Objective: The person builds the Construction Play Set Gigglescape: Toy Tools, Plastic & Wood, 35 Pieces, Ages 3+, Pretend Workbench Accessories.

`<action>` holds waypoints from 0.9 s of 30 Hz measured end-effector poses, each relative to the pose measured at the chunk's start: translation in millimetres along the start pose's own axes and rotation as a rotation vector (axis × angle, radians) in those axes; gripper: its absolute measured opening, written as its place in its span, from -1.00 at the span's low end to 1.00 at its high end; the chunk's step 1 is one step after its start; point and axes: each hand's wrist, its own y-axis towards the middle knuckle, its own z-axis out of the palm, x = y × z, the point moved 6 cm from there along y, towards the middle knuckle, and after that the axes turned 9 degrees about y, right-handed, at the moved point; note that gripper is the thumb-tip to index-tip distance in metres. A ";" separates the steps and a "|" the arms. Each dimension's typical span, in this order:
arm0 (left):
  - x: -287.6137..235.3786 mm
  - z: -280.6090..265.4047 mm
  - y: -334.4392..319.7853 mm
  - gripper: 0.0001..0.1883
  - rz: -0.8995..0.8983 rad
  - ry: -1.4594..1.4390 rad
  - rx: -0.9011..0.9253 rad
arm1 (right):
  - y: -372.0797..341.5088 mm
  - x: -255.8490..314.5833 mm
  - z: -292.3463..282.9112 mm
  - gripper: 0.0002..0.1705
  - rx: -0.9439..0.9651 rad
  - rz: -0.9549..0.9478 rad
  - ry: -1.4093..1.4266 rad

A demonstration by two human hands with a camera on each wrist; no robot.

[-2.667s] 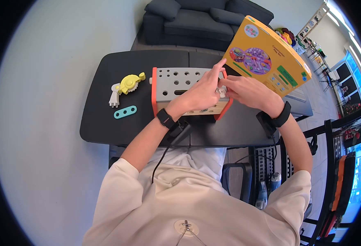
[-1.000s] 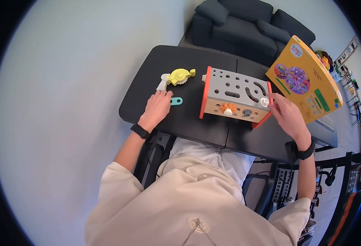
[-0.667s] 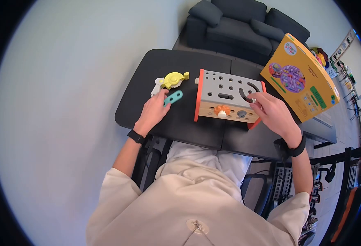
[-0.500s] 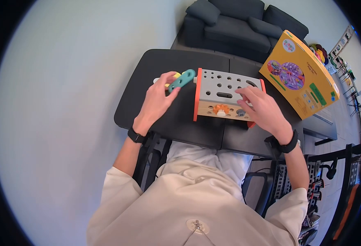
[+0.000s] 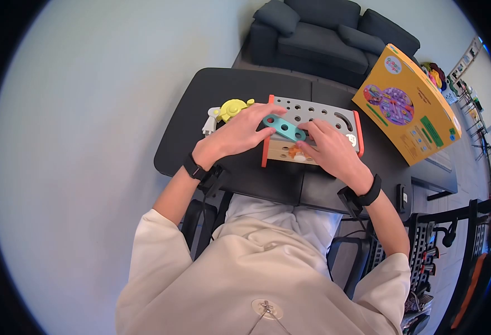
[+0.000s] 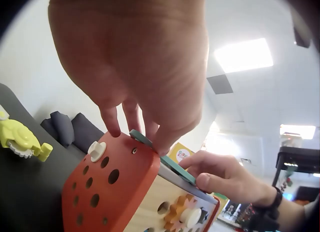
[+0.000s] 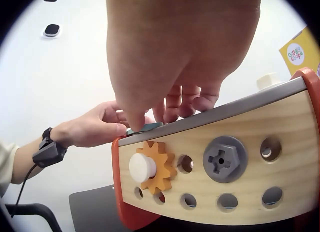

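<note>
A teal strip with three holes (image 5: 291,132) lies slanted over the left part of the grey top of a toy workbench (image 7: 250,191). My left hand (image 5: 237,133) pinches its left end between thumb and fingers. My right hand (image 5: 336,149) pinches the other end, thumb at the near edge. In the left wrist view the strip (image 6: 176,167) runs close along the top edge. On the wooden front are an orange gear (image 7: 164,168) with a white peg (image 7: 142,168) and a grey hex bolt head (image 7: 235,160). A white round piece (image 5: 351,140) sits at the top's right end.
Left of the workbench, a yellow toy saw-like piece (image 5: 234,110) and a white piece (image 5: 209,123) lie on the black table (image 5: 181,139). A yellow box (image 5: 407,134) leans at the right. Beyond the table stands a dark sofa (image 5: 323,36).
My left hand picked up the teal strip from the table and carried it right, over the workbench. My right hand left the white round piece and moved left to grip the strip's other end.
</note>
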 end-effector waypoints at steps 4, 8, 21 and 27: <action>14.6 -14.7 -9.3 -0.52 -0.114 -0.043 -0.126 | 1.4 -1.2 0.6 -0.63 -0.004 0.003 0.014; 86.7 -24.2 -39.3 -0.43 -0.394 0.187 -0.199 | 1.9 -2.2 0.7 -0.63 0.008 -0.004 -0.001; 205.6 15.2 -78.3 -0.18 -0.872 0.447 0.001 | 4.8 -0.8 -0.3 -0.62 0.043 0.003 -0.001; 221.3 12.4 -66.8 -0.30 -0.877 0.466 0.115 | 5.3 -0.9 -1.3 -0.62 0.048 -0.006 0.012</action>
